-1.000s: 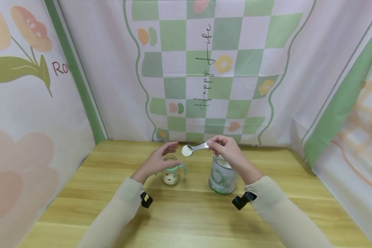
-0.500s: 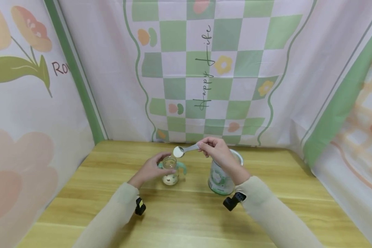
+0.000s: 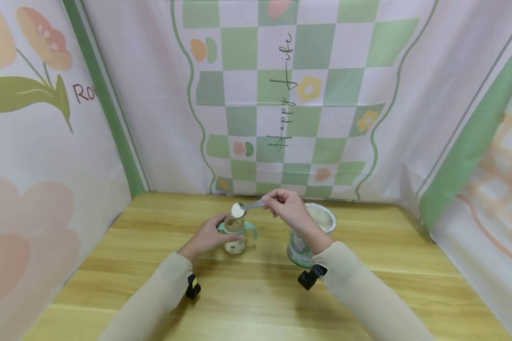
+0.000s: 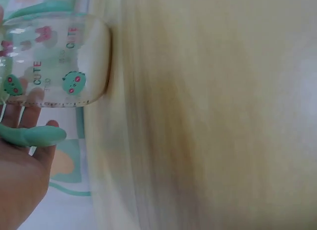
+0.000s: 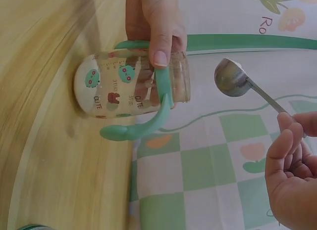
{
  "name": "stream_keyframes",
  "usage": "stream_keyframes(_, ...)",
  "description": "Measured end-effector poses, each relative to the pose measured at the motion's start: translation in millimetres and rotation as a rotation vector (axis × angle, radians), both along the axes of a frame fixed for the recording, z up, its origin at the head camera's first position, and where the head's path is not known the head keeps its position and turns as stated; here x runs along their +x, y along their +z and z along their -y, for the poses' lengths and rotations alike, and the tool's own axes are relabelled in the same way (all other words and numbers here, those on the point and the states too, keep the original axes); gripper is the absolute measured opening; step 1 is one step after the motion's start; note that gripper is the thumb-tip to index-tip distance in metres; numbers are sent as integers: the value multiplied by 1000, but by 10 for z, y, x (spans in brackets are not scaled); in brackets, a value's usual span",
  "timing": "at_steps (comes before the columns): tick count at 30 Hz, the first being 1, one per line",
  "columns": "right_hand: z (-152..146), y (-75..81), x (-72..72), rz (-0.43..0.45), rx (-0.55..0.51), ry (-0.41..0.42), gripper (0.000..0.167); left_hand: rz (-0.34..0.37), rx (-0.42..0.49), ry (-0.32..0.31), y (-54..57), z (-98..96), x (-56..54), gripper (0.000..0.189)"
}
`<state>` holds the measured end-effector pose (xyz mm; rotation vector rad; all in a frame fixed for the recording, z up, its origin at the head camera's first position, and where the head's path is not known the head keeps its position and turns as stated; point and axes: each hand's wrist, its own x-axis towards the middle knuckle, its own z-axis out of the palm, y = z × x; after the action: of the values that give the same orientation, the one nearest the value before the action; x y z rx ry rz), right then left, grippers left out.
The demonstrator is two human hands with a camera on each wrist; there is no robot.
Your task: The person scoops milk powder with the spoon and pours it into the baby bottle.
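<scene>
A clear baby bottle (image 3: pixel 235 246) with two mint-green handles stands upright and uncapped on the table, white powder lying in its bottom. My left hand (image 3: pixel 205 237) holds it by the collar, thumb along the near side and fingers behind, as the right wrist view (image 5: pixel 161 54) also shows. Between thumb and fingers, my right hand (image 3: pixel 288 208) pinches the handle of a metal measuring spoon (image 5: pixel 231 79). White powder (image 3: pixel 238 210) heaps in the spoon's bowl, which is level and just above the bottle's open mouth. "CUTE" and small cartoon faces decorate the bottle wall (image 4: pixel 54 57).
An open milk powder tin (image 3: pixel 297 251) with a green and white label stands right of the bottle, partly behind my right forearm. The wooden table (image 3: pixel 256 303) ends at a printed cloth backdrop (image 3: pixel 273 104) with green checks. Cloth walls flank both sides.
My right hand has carried the filled spoon leftward from beside the tin to over the bottle's mouth. My left hand has come down from above the bottle and taken hold of its collar.
</scene>
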<state>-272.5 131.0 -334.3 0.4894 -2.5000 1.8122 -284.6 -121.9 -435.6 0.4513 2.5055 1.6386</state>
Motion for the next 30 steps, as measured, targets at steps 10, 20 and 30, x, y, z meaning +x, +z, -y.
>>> stream_keyframes(10, 92, -69, 8, -72, 90, -44, 18, 19, 2, 14, -12, -12, 1, 84)
stream_keyframes(20, 135, -202, 42, -272, 210, -45, 15, 23, -14, -13, -27, 11, -22, 88)
stream_keyframes(30, 184, -244, 36, -393, 282, 9, 12, 23, 4, -5, -18, 6, -9, 83)
